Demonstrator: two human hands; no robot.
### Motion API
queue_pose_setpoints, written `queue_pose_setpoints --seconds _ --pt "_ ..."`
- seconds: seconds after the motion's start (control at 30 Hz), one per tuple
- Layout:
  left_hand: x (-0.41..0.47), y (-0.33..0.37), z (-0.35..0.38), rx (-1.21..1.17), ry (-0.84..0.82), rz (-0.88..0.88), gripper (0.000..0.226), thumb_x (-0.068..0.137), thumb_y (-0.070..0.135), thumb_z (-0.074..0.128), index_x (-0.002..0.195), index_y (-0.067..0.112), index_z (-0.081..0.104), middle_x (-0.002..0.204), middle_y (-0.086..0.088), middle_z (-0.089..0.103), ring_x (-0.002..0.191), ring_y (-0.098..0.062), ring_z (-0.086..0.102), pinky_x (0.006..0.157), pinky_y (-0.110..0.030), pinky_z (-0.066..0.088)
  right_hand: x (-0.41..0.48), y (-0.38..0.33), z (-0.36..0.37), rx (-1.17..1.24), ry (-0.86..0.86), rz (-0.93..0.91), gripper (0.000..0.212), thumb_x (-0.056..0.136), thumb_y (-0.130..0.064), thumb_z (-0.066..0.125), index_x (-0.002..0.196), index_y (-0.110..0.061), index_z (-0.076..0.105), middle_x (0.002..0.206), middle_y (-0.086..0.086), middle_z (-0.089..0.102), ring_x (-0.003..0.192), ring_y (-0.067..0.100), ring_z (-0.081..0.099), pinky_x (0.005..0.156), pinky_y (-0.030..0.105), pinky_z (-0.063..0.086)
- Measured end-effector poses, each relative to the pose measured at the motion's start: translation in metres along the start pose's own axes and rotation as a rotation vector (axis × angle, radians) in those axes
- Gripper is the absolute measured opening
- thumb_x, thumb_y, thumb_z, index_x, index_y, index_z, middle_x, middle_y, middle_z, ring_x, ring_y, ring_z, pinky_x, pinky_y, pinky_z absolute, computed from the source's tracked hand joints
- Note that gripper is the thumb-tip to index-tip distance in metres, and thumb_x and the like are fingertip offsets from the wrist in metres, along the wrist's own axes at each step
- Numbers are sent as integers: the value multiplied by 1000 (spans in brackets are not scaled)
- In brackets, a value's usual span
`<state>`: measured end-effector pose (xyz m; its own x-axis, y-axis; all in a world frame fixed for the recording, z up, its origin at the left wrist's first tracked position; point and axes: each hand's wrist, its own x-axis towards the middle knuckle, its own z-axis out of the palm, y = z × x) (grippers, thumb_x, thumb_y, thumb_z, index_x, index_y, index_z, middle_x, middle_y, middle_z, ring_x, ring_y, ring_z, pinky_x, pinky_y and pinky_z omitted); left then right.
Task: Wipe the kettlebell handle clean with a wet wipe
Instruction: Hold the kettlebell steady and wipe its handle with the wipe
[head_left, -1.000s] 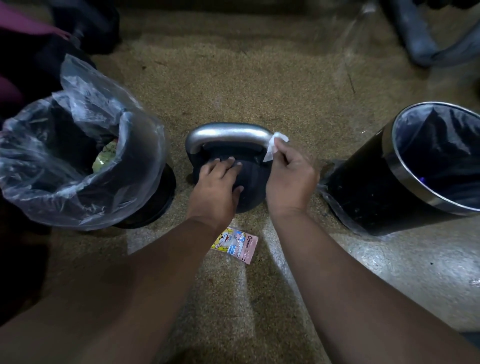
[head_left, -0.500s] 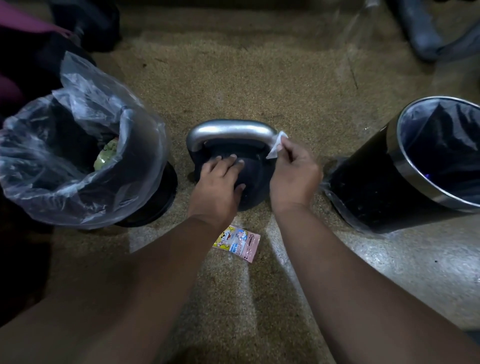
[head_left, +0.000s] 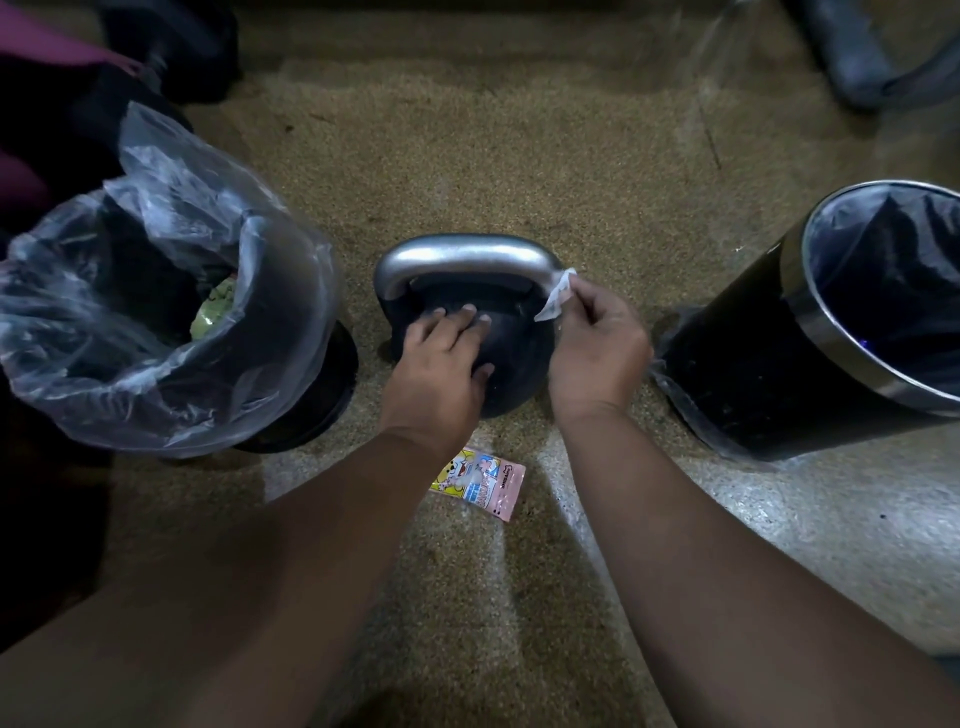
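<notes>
A black kettlebell (head_left: 511, 358) with a silver handle (head_left: 462, 257) stands on the speckled floor in the middle of the view. My left hand (head_left: 439, 364) lies flat on top of the black ball, fingers spread and straight. My right hand (head_left: 597, 343) pinches a small white wet wipe (head_left: 556, 296) against the right end of the handle, where it bends down to the ball. A pink and yellow wipe packet (head_left: 480, 483) lies on the floor between my forearms.
A bin (head_left: 291, 291) lined with a clear plastic bag, rubbish inside, stands just left of the kettlebell. A black bin with a steel rim (head_left: 802, 312) stands to the right. Dark bags and grey objects lie along the far edge.
My right hand with the wipe has slid slightly down the right bend of the handle. My left hand stays on the ball.
</notes>
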<state>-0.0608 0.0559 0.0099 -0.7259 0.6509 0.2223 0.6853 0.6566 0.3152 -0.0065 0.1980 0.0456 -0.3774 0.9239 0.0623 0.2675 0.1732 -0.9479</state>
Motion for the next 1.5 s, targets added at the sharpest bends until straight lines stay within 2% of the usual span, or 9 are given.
queue_pose_setpoints --seconds 0.33,0.47,0.63,0.77,0.9,1.03,1.2,1.37,1.5 --pt "1 0 -2 17 -19 -3 52 90 29 63 138 14 54 144 -3 49 128 -30 40 111 -39 35 7 2 5 195 -38 243 15 86 -22 68 99 -20 75 98 -7 72 94 6 67 94 31 52" --pt "-1 -2 0 7 -6 0 50 91 30 61 138 14 53 145 -3 48 129 -31 40 111 -40 36 -3 -3 2 241 -56 194 16 88 -17 67 102 -18 74 98 -9 73 94 2 67 91 22 52" --pt "-1 -1 1 11 -9 -5 51 91 31 62 139 14 53 145 -3 49 129 -30 39 112 -39 36 11 -2 6 231 -40 265 15 89 -20 66 101 -18 75 90 -15 72 84 -2 65 81 15 50" --pt "-1 -1 1 7 -11 -12 51 92 30 61 139 14 52 145 -3 48 130 -30 39 111 -40 36 1 5 0 158 -60 202 14 88 -22 67 98 -15 75 89 -9 72 80 -1 64 76 11 49" --pt "0 -1 1 16 -25 -13 52 90 30 62 139 15 53 145 -2 48 129 -30 39 112 -39 35 8 6 6 77 -36 185 18 87 -30 65 96 -18 75 95 -4 71 88 8 66 87 26 52" --pt "-1 -1 1 12 -24 -20 52 91 30 61 140 15 52 146 -2 47 131 -30 38 112 -39 35 -2 0 2 60 -22 145 13 90 -23 64 96 -17 73 90 -7 72 82 5 65 78 17 50" --pt "0 -1 1 10 -31 -21 52 90 30 61 139 14 53 146 -2 48 130 -30 38 112 -40 35 6 -9 2 -3 -20 132 19 92 -25 61 106 -24 74 100 -14 71 90 -2 63 82 8 44" --pt "-1 -2 1 -2 -13 -12 51 90 29 61 139 13 53 146 -3 47 130 -31 38 111 -41 36 -2 -4 1 -29 0 13 19 88 -20 65 105 -19 75 99 -8 73 92 4 67 90 22 52" --pt "0 -1 3 1 -6 -10 51 89 28 63 137 13 54 144 -4 49 128 -32 40 111 -40 36 5 -9 0 -99 -6 58 19 91 -25 62 106 -23 75 100 -10 73 93 5 66 86 17 50"
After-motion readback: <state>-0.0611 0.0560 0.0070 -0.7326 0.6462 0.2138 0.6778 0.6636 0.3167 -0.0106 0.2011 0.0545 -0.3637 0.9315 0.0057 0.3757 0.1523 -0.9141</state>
